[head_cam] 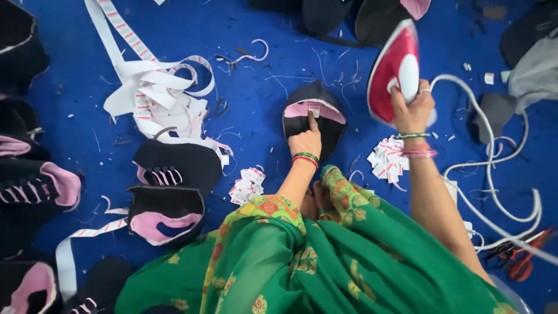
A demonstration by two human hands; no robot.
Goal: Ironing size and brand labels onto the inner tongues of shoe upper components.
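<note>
Surface: blue cloth (256, 99) lay under everything, littered with thread ends and paper scraps, so you worked right on the floor covering.
Shoe upper: the black shoe upper with a pink lining (314, 119) lay flat just ahead of your knees, near the middle of the cloth, opening turned up toward you; a small white label sat on the pink part.
Left hand: your left hand (306, 139) rested on the upper, forefinger stretched out and pressing the label down, the other fingers curled in, likely to keep the tag from sliding.
Right hand: your right hand (411, 107) was closed around the handle of the red and white iron (395, 72), held tilted in the air just right of the upper, not touching it.
Cord: the white cord (494, 174) looped off to the right, clear of the work.
Labels: two small heaps of tags (247, 185) (388, 158) lay on either side of your arms, within easy reach.
Further out: white label ribbon (151, 87) lay tangled at upper left; more black and pink uppers (168, 192) lay at the left.
</note>
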